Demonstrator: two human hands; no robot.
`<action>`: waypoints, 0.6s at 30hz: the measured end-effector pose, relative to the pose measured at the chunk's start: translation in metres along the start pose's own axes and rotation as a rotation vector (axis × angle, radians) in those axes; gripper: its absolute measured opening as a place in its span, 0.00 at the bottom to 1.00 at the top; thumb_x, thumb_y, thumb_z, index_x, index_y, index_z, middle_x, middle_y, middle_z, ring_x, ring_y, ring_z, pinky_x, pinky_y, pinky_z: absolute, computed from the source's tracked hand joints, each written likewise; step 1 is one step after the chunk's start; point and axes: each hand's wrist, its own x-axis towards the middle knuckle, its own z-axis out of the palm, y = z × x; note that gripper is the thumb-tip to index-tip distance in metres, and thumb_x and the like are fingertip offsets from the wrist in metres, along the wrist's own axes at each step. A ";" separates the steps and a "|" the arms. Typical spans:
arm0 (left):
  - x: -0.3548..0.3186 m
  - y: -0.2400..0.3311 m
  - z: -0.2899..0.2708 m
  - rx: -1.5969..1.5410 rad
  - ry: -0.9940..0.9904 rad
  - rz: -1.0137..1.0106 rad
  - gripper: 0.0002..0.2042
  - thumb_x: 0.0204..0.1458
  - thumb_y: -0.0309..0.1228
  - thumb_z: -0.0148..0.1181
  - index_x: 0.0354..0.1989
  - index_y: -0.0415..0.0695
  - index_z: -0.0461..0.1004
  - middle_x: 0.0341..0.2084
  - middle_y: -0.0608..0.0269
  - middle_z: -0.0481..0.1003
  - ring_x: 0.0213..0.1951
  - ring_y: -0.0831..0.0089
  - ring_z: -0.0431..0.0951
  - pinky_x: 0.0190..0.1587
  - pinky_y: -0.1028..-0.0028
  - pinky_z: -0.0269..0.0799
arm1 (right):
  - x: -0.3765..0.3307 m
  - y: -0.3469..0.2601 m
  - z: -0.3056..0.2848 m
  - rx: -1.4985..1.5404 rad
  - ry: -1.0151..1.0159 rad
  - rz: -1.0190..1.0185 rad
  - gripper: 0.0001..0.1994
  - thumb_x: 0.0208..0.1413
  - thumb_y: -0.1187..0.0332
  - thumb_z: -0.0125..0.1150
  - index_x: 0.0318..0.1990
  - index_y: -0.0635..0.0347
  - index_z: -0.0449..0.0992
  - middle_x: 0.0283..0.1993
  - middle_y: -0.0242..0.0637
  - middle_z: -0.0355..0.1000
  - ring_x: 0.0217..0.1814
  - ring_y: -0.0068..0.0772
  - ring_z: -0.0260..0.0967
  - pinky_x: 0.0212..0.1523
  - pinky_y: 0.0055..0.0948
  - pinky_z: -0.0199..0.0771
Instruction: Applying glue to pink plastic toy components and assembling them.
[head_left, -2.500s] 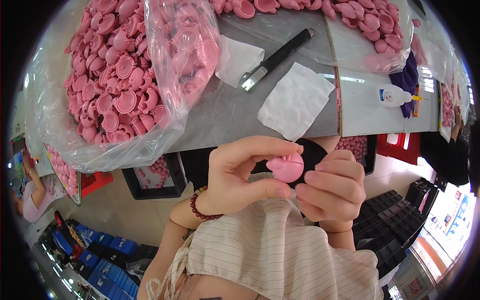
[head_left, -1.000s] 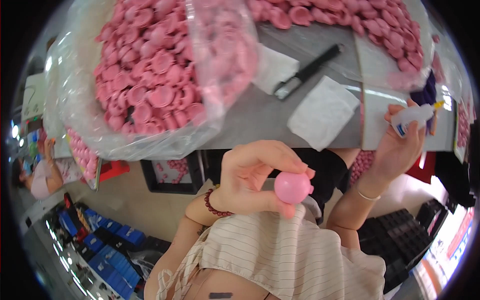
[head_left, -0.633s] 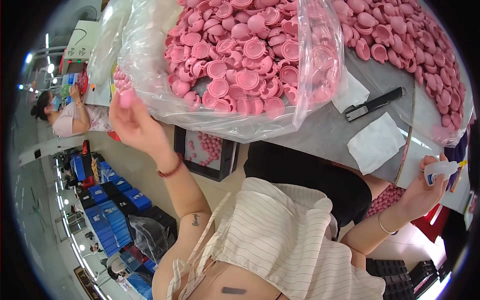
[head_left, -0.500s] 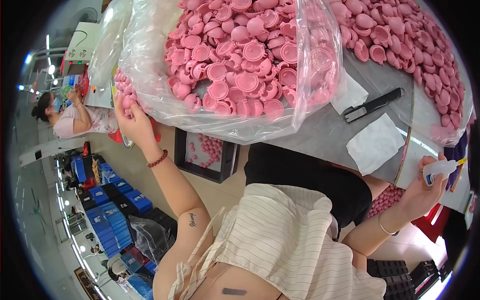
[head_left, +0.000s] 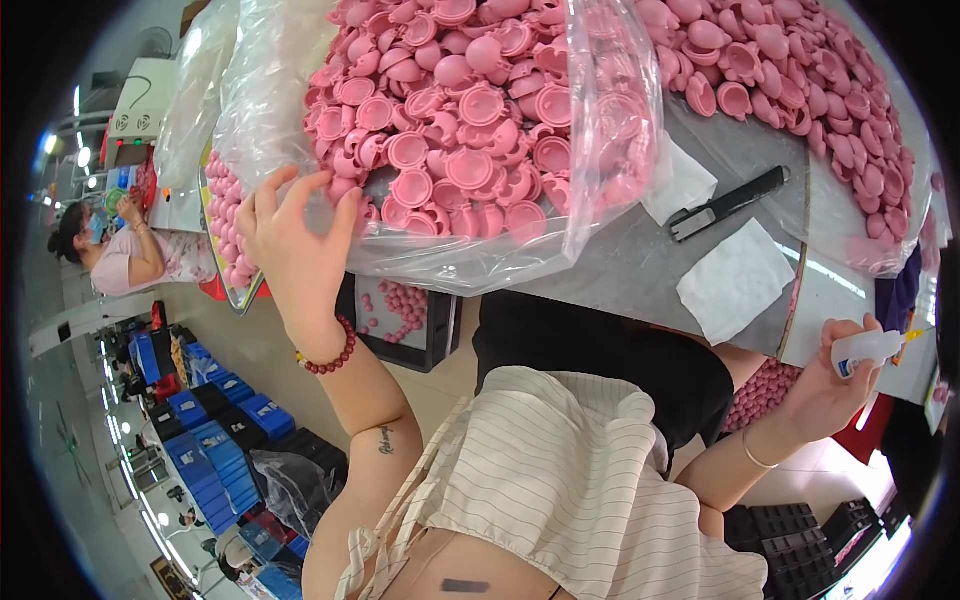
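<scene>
My left hand (head_left: 295, 240) is raised at the left edge of a clear plastic bag (head_left: 480, 150) heaped with pink round plastic shells. Its fingers are spread against the bag's side and hold nothing that I can see. My right hand (head_left: 835, 385) is low at the right, past the table's edge, closed around a small white glue bottle (head_left: 868, 347) with an orange tip. A second heap of pink shells (head_left: 800, 90) lies at the back right of the grey table (head_left: 620, 280).
A black knife-like tool (head_left: 725, 203) and two white cloths (head_left: 738, 280) lie on the table between the heaps. A tray of pink parts (head_left: 400, 315) sits under the table. Another person (head_left: 120, 250) works at the far left. Blue crates (head_left: 220, 440) stand on the floor.
My left hand carried a joined pink ball out to the left and let it go; it now rests open on the bag. My right hand picked up the glue bottle and keeps it.
</scene>
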 end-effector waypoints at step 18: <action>-0.039 0.141 -0.027 -1.759 -0.341 0.254 0.10 0.32 0.19 0.61 0.27 0.43 0.71 0.33 0.45 0.71 0.29 0.67 0.74 0.30 0.76 0.69 | -0.053 -0.028 0.069 0.064 -0.040 0.196 0.19 0.44 0.61 0.52 0.38 0.67 0.60 0.21 0.45 0.66 0.19 0.31 0.64 0.20 0.25 0.66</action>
